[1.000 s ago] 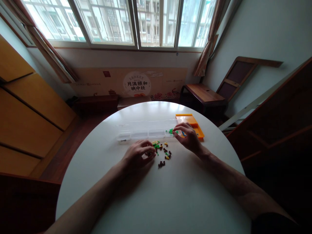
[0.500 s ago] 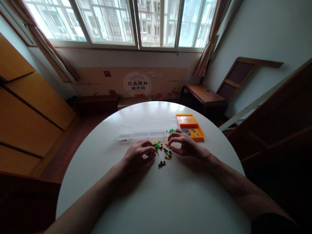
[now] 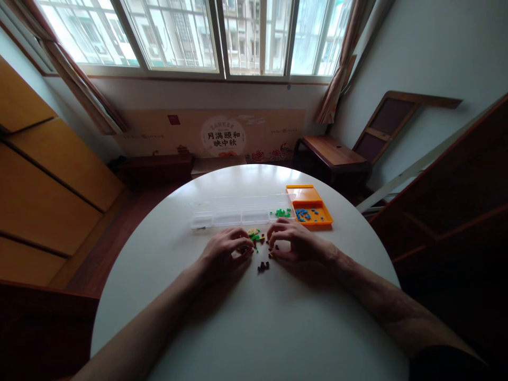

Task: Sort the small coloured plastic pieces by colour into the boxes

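The little bricks (image 3: 262, 244) lie on the bench (image 3: 254, 317) between my hands. My right hand (image 3: 296, 242) is nearer, curled fingers touching them. My left hand (image 3: 226, 251) is curled beside them; I cannot tell what either pinches.

The counter (image 3: 254, 328) is round and white, its near half bare. Toward the far edge lies a long clear box (image 3: 242, 214) with a row of compartments; the rightmost one holds green bits (image 3: 282, 213). Just beside its right end, toward the far right edge, sits an orange tray (image 3: 317, 203) with blue bits (image 3: 305, 214) in it. Nearer the middle, just in front of the box, a small heap of pieces (image 3: 260, 241), yellow, green and dark, lies loose on the counter, with a few dark ones (image 3: 262, 266) slightly apart on the near side. Both hands rest on the counter at the heap, one on each side.
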`<state>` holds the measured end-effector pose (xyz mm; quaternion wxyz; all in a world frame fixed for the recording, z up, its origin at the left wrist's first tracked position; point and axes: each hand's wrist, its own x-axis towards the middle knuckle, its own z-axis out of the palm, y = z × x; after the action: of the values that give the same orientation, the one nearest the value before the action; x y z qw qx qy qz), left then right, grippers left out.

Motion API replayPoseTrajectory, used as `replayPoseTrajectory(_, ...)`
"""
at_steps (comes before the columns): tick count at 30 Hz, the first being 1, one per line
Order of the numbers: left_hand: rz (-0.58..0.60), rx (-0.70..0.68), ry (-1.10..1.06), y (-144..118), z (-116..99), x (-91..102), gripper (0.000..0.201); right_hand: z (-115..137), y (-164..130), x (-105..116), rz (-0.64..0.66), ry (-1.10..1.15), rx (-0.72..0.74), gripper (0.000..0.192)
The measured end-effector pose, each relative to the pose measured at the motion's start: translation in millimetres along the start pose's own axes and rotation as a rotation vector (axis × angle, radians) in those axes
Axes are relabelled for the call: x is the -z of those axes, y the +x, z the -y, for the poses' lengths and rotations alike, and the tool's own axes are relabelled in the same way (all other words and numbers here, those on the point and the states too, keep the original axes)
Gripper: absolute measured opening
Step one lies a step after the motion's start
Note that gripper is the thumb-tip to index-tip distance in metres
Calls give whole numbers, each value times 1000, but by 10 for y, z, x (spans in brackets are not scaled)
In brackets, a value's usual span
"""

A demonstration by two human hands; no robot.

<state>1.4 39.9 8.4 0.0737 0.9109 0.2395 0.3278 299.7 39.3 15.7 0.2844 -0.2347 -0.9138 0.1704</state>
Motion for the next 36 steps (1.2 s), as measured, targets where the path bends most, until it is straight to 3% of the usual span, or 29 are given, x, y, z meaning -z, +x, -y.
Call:
replayPoseTrajectory(15,7,4,16,-34,42,-25,5,-38,-18,-13,-9,-63,13,11)
replayPoseTrajectory(36,2,-6,20,-11,32,-10,6,-32,-7,-13,-3,41,-32,11)
